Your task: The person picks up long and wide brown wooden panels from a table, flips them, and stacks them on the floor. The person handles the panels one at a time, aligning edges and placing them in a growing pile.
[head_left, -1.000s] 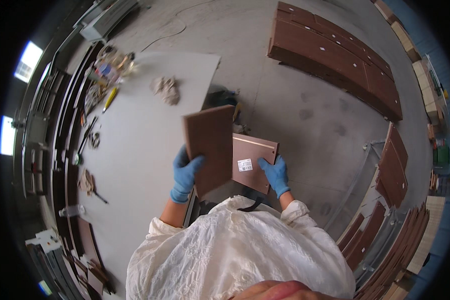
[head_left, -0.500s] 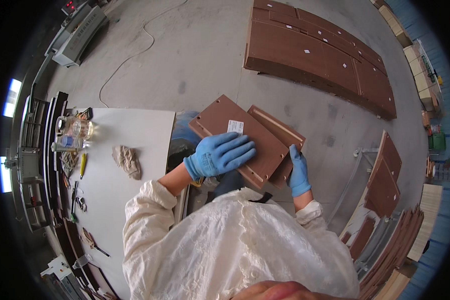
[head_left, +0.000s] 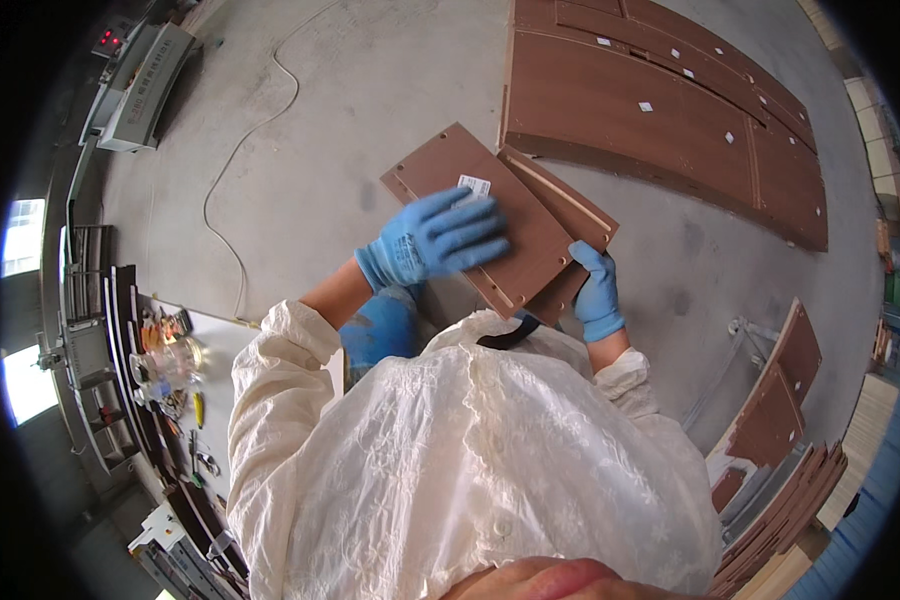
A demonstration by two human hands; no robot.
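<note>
Two brown drilled wooden boards overlap in front of me, fanned apart. The upper board (head_left: 530, 240) has a white label (head_left: 475, 187) near its far end and round holes at its corners. Beneath it, the lower board (head_left: 560, 205) sticks out to the right, a pale groove along its edge. My left hand (head_left: 435, 238), in a blue glove, lies open across the upper board beside the label, its fingers slightly blurred. My blue-gloved right hand (head_left: 596, 290) grips the boards at their right edge, thumb on top; its other fingers are mostly hidden underneath.
A large low stack of brown panels (head_left: 660, 130) stands on the floor ahead to the right. At left is a white table (head_left: 235, 370) holding jars and tools. More brown boards (head_left: 770, 400) lean at the right. A cable (head_left: 240, 150) crosses the floor near a grey machine (head_left: 150, 90).
The table has slid toward the lower left of the picture as my view shifted. Both boards and hands appear higher in the picture. My left hand remains on the upper board.
</note>
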